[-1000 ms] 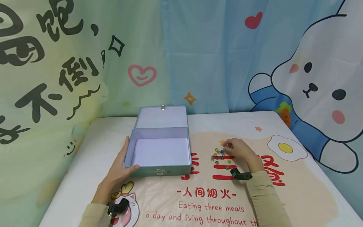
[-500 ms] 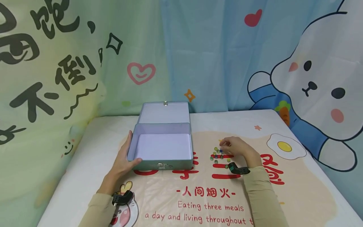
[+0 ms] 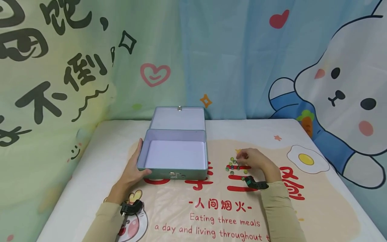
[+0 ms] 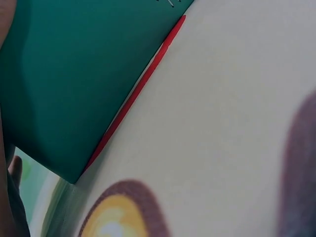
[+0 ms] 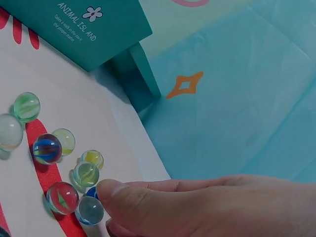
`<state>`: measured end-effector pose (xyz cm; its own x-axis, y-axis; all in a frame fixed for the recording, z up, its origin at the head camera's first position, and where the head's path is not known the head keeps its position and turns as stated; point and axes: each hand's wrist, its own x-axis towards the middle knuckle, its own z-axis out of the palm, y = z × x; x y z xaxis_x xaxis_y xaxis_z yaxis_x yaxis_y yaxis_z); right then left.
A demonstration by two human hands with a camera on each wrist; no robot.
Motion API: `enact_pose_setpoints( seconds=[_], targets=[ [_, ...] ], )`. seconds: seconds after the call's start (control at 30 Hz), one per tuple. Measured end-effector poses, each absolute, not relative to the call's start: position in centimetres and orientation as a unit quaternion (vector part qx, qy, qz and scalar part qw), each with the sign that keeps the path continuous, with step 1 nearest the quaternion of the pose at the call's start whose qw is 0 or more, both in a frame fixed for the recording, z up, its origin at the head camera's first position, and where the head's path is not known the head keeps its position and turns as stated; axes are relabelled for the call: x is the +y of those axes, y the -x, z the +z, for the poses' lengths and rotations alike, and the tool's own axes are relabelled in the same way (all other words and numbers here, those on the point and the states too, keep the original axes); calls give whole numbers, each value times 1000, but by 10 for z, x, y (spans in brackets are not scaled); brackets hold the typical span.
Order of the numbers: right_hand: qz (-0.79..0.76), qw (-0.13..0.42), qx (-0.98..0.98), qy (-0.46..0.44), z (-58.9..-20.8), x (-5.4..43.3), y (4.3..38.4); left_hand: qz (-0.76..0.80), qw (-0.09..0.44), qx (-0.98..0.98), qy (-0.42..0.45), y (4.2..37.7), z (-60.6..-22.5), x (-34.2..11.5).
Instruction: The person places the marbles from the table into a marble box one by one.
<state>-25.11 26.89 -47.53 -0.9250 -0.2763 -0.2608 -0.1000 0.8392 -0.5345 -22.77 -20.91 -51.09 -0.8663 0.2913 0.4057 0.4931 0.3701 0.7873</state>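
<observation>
An open green tin box (image 3: 193, 174) with a pale, bare interior stands on the table cloth, lid (image 3: 178, 119) tipped back. My left hand (image 3: 131, 171) grips its left side, thumb over the front corner and fingers along the side wall. In the left wrist view the box's green side (image 4: 69, 84) shows. Right of the box lie several glass marbles. My right hand (image 3: 255, 161) is among them, thumb and fingertips together at a blue marble (image 5: 93, 192) half hidden behind a clear one (image 5: 90, 211). A red-and-green marble (image 5: 62, 197) lies close by.
The printed cloth (image 3: 211, 201) covers the table, whose back edge meets a blue and green curtain (image 3: 223, 67). Other marbles, among them a green one (image 5: 27, 107) and a dark blue one (image 5: 47, 148), lie loose between box and right hand.
My left hand has moved the tin box away from me and slightly right, uncovering more red print in front. My right hand stays at the marbles with little movement.
</observation>
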Motion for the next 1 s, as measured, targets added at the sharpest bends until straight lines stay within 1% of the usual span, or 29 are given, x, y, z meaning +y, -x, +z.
enact_pose_setpoints(
  seconds=[0.17, 0.33, 0.9, 1.0],
  targets=[
    [-266, 169, 944, 100, -474, 267, 250, -522, 80, -816, 237, 216, -492, -203],
    [-267, 170, 944, 95, -473, 266, 251, -527, 79, -813, 234, 214, -487, -201],
    [-255, 177, 948, 74, -479, 264, 255, -537, 68, -808, 232, 217, -491, -204],
    [-255, 173, 948, 79, -478, 264, 256, -532, 72, -812, 227, 225, -506, -209]
  ],
)
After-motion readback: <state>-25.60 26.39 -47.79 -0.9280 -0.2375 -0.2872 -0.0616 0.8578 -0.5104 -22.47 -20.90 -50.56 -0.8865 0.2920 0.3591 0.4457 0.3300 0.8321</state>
